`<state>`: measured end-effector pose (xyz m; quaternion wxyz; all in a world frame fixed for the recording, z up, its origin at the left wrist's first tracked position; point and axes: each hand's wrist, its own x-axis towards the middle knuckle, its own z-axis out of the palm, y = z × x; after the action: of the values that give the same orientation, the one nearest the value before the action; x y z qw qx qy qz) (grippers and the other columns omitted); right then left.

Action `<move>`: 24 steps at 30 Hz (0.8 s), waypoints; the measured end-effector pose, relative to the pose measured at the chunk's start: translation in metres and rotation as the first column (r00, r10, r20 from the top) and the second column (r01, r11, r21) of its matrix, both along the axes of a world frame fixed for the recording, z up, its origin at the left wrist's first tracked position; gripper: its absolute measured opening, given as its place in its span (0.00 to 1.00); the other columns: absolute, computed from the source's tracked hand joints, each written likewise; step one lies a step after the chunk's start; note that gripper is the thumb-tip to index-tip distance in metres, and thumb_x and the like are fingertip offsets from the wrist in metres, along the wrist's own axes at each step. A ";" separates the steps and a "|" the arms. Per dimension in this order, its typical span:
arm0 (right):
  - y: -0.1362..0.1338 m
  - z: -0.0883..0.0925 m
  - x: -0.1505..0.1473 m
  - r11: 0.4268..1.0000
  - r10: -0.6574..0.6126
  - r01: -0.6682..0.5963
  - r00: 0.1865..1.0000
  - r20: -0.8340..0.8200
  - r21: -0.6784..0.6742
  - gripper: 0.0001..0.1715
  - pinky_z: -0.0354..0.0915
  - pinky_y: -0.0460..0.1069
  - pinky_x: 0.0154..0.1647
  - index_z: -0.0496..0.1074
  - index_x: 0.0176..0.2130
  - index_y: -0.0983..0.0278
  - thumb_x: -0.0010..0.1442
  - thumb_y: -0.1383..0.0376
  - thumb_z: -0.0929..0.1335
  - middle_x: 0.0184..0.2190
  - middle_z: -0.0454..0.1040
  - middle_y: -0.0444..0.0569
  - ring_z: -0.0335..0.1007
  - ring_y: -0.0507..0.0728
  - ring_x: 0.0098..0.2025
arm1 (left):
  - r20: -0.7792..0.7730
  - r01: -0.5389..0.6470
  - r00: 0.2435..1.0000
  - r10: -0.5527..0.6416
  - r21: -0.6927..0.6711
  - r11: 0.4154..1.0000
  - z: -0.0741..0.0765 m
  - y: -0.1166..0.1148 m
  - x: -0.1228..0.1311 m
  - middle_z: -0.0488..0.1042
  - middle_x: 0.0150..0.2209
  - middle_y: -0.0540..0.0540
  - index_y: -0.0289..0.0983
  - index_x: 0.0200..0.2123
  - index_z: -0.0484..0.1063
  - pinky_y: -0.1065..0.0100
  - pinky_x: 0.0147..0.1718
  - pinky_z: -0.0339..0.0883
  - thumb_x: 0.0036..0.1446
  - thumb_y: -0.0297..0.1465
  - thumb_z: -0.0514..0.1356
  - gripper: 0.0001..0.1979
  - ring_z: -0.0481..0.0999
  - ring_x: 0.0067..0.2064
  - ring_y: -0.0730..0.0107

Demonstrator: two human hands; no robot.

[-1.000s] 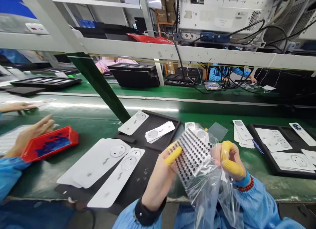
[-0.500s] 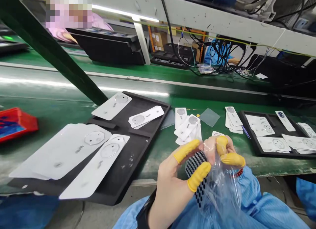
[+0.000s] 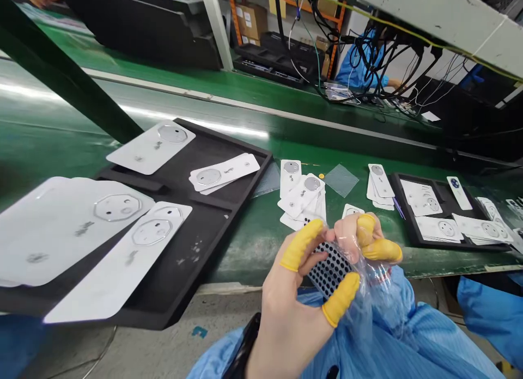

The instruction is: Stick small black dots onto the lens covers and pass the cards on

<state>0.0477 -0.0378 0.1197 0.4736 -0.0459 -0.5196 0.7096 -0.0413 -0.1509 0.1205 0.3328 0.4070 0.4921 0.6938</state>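
Observation:
Yellow finger cots cover the thumb and a fingertip of my left hand (image 3: 292,292). Its fingers are curled around a sheet of round black dots (image 3: 333,269), with the thumb by the lower edge. A clear plastic bag (image 3: 359,308) hangs crumpled from my right hand (image 3: 359,238), whose cotted fingers are pinched on its top. Bag and sheet meet between the hands; whether the sheet is partly inside, I cannot tell. Just beyond lies a pile of white phone back panels (image 3: 301,196) with round camera areas.
On the left, a black foam tray (image 3: 204,248) bears more white panels (image 3: 118,259). A smaller black tray (image 3: 412,238) with panels sits at right. A clear film square (image 3: 341,180) and a purple pen (image 3: 398,207) lie on the green bench. Blue-sleeved people are nearby.
My view has shifted, so the trays and bench sit further left and higher. The dotted sheet has turned to face me more between my hands. My right hand keeps its hold on the bag.

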 end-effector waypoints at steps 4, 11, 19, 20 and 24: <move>-0.001 -0.005 -0.001 1.000 -0.025 0.026 0.999 -0.025 0.017 0.29 0.72 0.53 0.36 0.55 0.14 0.58 0.47 0.52 0.74 0.11 0.60 0.38 0.51 0.50 0.13 | 0.092 -0.076 0.993 0.073 0.025 0.997 0.003 0.005 0.001 0.80 0.46 0.52 0.54 0.53 0.72 0.71 0.44 0.78 0.43 0.18 0.71 0.36 0.82 0.48 0.63; -0.009 -0.002 0.008 0.992 -0.044 0.039 0.998 0.046 0.116 0.27 0.74 0.54 0.38 0.59 0.17 0.59 0.54 0.51 0.73 0.16 0.69 0.42 0.64 0.53 0.18 | 0.335 0.146 0.932 -0.136 -0.006 0.989 0.006 0.002 -0.015 0.84 0.43 0.47 0.48 0.45 0.79 0.71 0.43 0.79 0.45 0.19 0.71 0.25 0.84 0.43 0.60; -0.013 0.001 0.014 0.954 -0.135 0.062 0.963 0.235 0.293 0.30 0.68 0.61 0.56 0.56 0.16 0.59 0.58 0.51 0.71 0.17 0.74 0.42 0.62 0.51 0.15 | 0.318 0.027 0.948 -0.007 -0.060 0.998 0.006 -0.005 -0.024 0.84 0.38 0.44 0.43 0.41 0.80 0.67 0.38 0.81 0.48 0.30 0.73 0.15 0.85 0.39 0.58; -0.013 0.001 0.013 0.952 -0.118 0.043 0.964 0.236 0.302 0.31 0.65 0.62 0.59 0.55 0.16 0.59 0.58 0.50 0.71 0.18 0.74 0.42 0.62 0.50 0.15 | 0.322 0.033 0.947 -0.005 -0.083 0.996 0.005 -0.005 -0.024 0.84 0.37 0.44 0.42 0.40 0.80 0.68 0.37 0.81 0.46 0.29 0.73 0.16 0.85 0.37 0.58; -0.012 0.002 0.008 0.951 -0.047 -0.015 0.980 0.194 0.309 0.31 0.60 0.60 0.63 0.53 0.17 0.60 0.61 0.53 0.69 0.17 0.74 0.40 0.59 0.49 0.14 | 0.479 0.251 0.861 -0.171 -0.107 0.962 0.005 -0.001 -0.027 0.85 0.34 0.43 0.41 0.37 0.79 0.71 0.33 0.80 0.43 0.27 0.75 0.16 0.85 0.33 0.60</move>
<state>0.0558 -0.0500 0.1217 0.4264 -0.0460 -0.6687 0.6074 -0.0680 -0.1518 0.1253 0.5480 0.2510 0.4060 0.6869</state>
